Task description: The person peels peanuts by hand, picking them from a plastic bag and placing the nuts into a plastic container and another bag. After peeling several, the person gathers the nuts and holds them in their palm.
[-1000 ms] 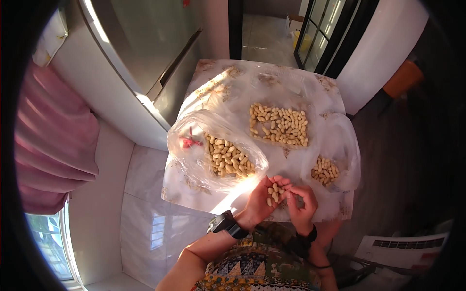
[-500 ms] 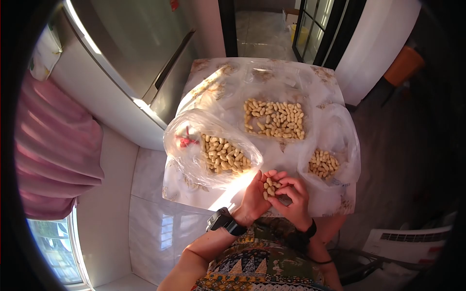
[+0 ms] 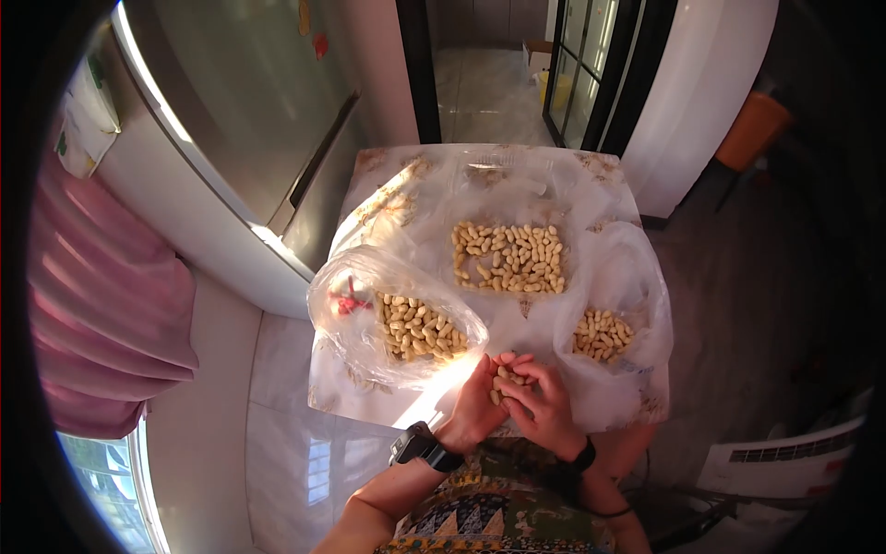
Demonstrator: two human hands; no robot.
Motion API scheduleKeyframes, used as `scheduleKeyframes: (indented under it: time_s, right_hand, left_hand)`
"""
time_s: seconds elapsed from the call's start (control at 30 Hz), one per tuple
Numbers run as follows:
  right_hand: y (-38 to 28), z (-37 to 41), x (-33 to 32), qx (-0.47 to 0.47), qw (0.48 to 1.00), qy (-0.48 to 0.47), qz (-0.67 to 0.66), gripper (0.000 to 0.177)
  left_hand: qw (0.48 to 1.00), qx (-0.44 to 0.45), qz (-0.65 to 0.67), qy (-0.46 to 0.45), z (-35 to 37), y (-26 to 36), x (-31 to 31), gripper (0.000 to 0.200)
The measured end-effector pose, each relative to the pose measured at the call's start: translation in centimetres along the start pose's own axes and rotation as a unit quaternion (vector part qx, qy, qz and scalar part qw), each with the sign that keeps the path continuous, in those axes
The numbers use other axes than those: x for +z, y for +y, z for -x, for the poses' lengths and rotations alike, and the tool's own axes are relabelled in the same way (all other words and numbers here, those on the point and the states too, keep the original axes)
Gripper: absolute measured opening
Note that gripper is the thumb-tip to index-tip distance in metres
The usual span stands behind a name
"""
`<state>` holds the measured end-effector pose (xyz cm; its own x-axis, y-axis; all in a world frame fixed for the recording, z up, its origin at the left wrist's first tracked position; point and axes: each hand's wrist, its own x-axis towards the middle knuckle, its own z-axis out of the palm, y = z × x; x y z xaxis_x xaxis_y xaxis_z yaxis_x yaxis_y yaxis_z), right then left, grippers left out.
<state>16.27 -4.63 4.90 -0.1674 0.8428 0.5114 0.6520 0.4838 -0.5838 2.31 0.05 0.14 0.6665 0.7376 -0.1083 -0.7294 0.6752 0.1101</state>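
Near the table's front edge, my left hand (image 3: pixel 473 406) is cupped around several peanuts (image 3: pixel 504 382). My right hand (image 3: pixel 547 412) lies over them with its fingers bent onto the peanuts, partly covering them. To the left of my hands is an open clear plastic bag (image 3: pixel 355 343) with peanuts (image 3: pixel 420 328) and a red tie (image 3: pixel 347 297) in it. Beyond my hands a clear tray holds many peanuts (image 3: pixel 510 257). On the right, another clear bag (image 3: pixel 651 319) has a smaller heap of peanuts (image 3: pixel 602 335) inside.
The table (image 3: pixel 369 198) has a pale patterned cover. A metallic appliance (image 3: pixel 249 102) with a long handle stands at its left. Pink cloth (image 3: pixel 106 295) hangs at the far left. An orange seat (image 3: pixel 752 131) is at the right, and a glass door (image 3: pixel 591 69) stands behind.
The view has shifted, so the table sits lower in the picture. My right fingers have moved over the peanuts in my left palm and now cover more of them.
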Motion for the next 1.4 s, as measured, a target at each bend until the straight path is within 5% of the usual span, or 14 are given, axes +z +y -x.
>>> scheduleKeyframes:
  time_s: [0.47, 0.77, 0.83, 0.93, 1.27, 1.4]
  right_hand:
    - [0.3, 0.0, 0.2, -0.033, 0.999, -0.039, 0.011, 0.028]
    - [0.9, 0.6, 0.5, -0.025, 0.999, 0.014, -0.035, 0.019]
    - [1.1, 1.0, 0.7, 0.002, 0.992, 0.069, -0.102, 0.019]
    - [0.7, 1.2, 0.4, 0.076, 0.969, 0.104, -0.212, 0.017]
    - [0.9, 1.7, -0.1, 0.089, 0.962, 0.198, -0.165, 0.011]
    - [1.6, 2.3, 0.5, 0.061, 0.969, 0.2, -0.133, 0.012]
  left_hand:
    - [0.997, -0.005, -0.07, 0.04, 0.0, -0.1, -0.6, 0.05]
    - [0.995, 0.004, -0.094, 0.041, -0.1, -0.2, -0.8, 0.047]
    - [0.996, -0.057, 0.041, -0.057, -0.3, 0.1, -1.3, 0.043]
    - [0.996, -0.015, -0.082, 0.029, -0.2, -0.4, -0.4, 0.036]
    - [0.994, -0.015, -0.102, -0.022, -0.6, -0.2, -1.0, 0.026]
    - [0.985, 0.011, -0.172, 0.032, -0.4, -0.3, -0.6, 0.024]
